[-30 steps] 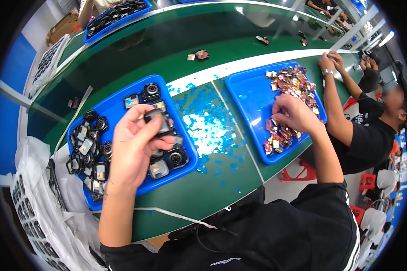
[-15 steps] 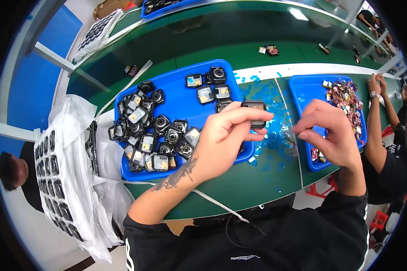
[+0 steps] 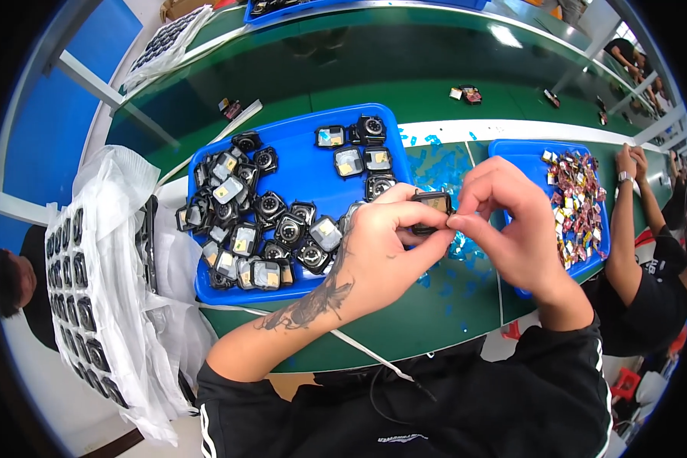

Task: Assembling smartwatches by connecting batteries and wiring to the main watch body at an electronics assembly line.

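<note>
A dark, square smartwatch body (image 3: 433, 203) is gripped at its edges by the thumb and fingers of my left hand (image 3: 385, 252). At the watch's right edge, the fingertips of my right hand (image 3: 515, 229) are pinched together; whatever lies between them is hidden. Both hands are above the right end of a blue tray (image 3: 290, 153). Many watch bodies (image 3: 291, 229) are heaped in that tray's left part, some with the round back up, others showing a grey and tan inside. A few more stand in rows at its right side.
Blue film scraps (image 3: 442, 164) litter the green table (image 3: 389, 324). A second blue tray (image 3: 503, 145) on the right holds small pink, white and gold parts (image 3: 580, 198). White-wrapped trays of watch pieces (image 3: 76, 282) stand at the left. Another person's forearm (image 3: 625, 237) is at the right.
My right hand has moved left and its fingertips now meet the watch's edge; before, it was apart from it. My left hand still holds the watch in nearly the same place.
</note>
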Demonstrator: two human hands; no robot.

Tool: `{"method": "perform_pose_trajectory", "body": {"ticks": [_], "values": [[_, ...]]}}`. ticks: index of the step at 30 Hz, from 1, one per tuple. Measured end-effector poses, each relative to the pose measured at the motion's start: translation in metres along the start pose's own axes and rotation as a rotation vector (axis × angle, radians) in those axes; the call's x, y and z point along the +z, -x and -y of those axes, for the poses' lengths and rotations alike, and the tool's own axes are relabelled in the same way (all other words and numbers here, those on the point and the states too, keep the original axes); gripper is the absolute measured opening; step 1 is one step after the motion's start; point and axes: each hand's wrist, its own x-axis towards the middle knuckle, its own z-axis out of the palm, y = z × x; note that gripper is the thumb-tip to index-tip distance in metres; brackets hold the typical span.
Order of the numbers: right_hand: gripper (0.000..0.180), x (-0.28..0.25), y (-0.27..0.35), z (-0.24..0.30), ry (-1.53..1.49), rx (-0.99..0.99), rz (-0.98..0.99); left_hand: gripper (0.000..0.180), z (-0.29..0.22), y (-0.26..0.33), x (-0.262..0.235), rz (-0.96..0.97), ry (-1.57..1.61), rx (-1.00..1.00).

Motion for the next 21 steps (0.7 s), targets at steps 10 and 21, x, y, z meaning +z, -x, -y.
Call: {"method": "perform_pose_trajectory", "body": {"ticks": [10,21], "values": [[0.028,0.001,0.023,-0.013,0.523,-0.044,-0.109,0.015,0.003,-0.006,-0.006,0.019,0.274,-0.255],[0.019,0.001,0.027,-0.037,-0.443,-0.042,-0.046,0.027,-0.003,-0.007,-0.007,0.107,0.346,-0.349]]}}
